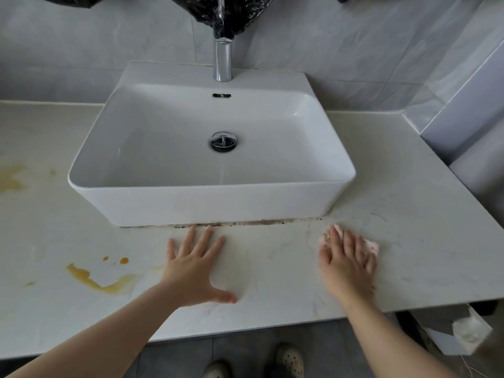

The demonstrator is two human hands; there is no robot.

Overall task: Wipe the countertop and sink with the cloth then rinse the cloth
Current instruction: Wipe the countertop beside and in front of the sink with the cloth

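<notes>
The pale countertop (409, 241) carries a white sink (212, 203), with amber stains (92, 279) at front left. The left hand (196, 271) lies flat before the sink, fingers spread. The right hand (347, 266), fingers straight, presses the pink cloth (372, 245) onto the countertop near the sink's front right corner.

Cream bench (409, 203), white sink (212, 205), amber stains (92, 279)
The bench carried faint grey veining, with amber-yellow stains at its left and a dark speckled line of grime (245, 222) along the sink's base. The sink was plain glossy white, its drain (224, 142) chrome inside a black ring. The cloth (371, 245) was pale pink, the tap (223, 61) silver chrome, the wall tiles (81, 50) soft grey with cloudy marbling, the plastic bag (240, 15) above shiny black.
</notes>
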